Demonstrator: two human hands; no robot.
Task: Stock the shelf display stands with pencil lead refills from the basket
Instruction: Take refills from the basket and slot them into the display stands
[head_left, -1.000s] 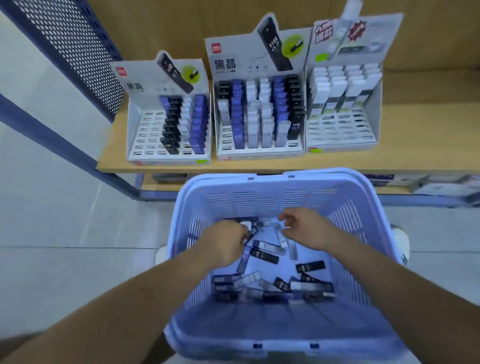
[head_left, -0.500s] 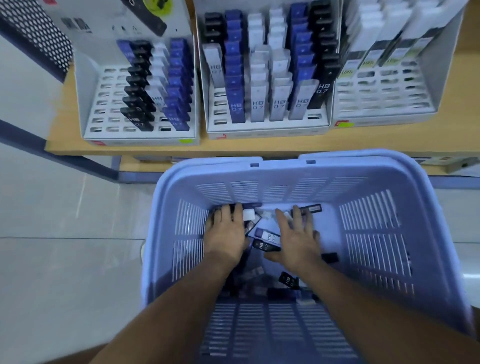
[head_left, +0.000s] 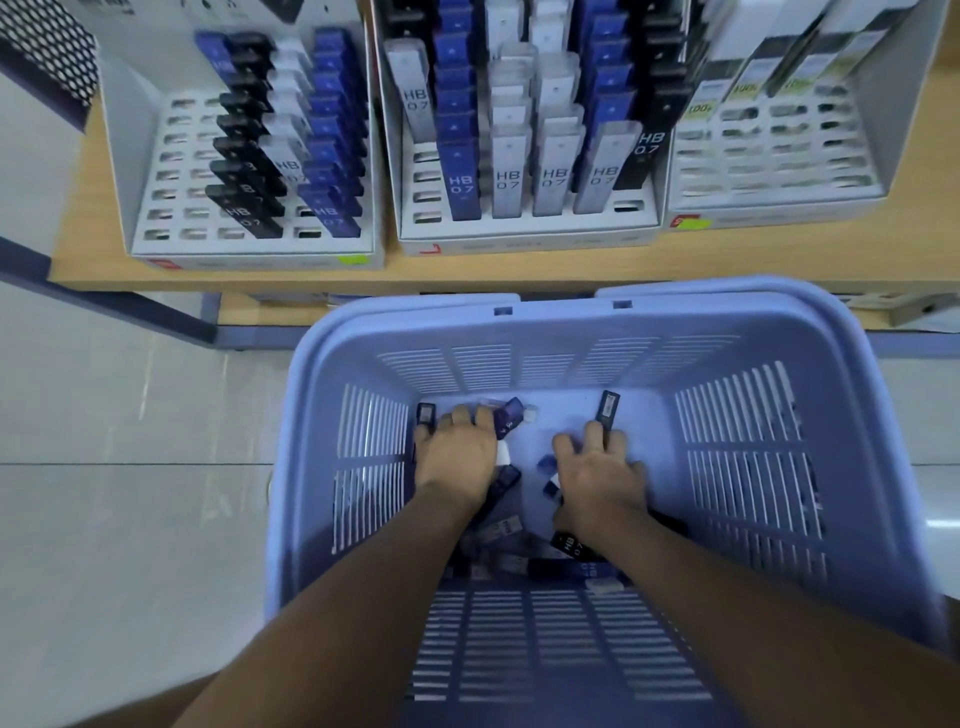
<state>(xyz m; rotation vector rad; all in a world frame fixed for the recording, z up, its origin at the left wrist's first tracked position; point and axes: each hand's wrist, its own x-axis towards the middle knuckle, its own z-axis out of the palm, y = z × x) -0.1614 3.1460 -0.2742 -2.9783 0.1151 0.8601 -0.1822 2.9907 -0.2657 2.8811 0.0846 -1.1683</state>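
Reaching into the basket (head_left: 519, 318), the left hand (head_left: 457, 454) and right hand (head_left: 597, 475) lay palm-down, fingers (head_left: 461, 420) spread over the pencil lead refills (head_left: 506, 420) on its floor; gathering one colour, ends aligned, would probably suit the display stands' (head_left: 524, 236) open slots.

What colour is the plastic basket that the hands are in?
The slatted plastic basket is pale lavender blue, seen best in the head view.

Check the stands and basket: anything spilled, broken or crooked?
Nothing stands out. The three display stands sit upright on the shelf, and the loose refills lie jumbled inside the basket, none outside it.
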